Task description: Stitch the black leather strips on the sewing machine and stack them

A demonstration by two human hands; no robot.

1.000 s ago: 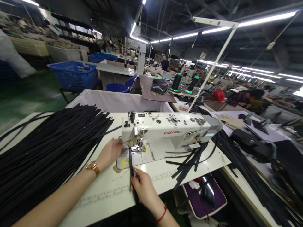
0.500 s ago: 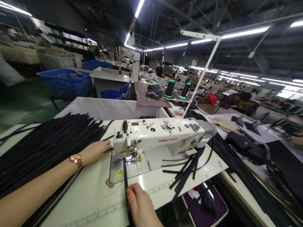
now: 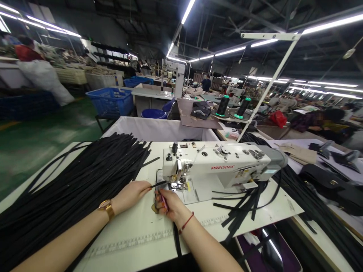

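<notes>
My left hand [image 3: 136, 194], with a gold watch on its wrist, pinches one end of a narrow black strap [image 3: 157, 184] that runs toward the needle area of a white sewing machine [image 3: 215, 164]. Close beside it, in front of the presser foot [image 3: 178, 185], my right hand [image 3: 169, 204] is closed around what look like small pink thread snips [image 3: 163, 203]; their tips are partly hidden by the fingers. Below my right wrist another length of black strap [image 3: 176, 241] lies over the table's front edge.
A large pile of black straps [image 3: 82, 177] covers the table's left side. Several cut straps [image 3: 244, 207] hang over the front edge at right. Thread cones [image 3: 222, 105] stand behind the machine, near a slanting white thread stand [image 3: 269, 85]. A bin [image 3: 272, 249] sits below right.
My right hand has let go of the strap at the front and moved up to the presser foot, now with the pink snips. My left hand has taken a strap end. The view has swung left.
</notes>
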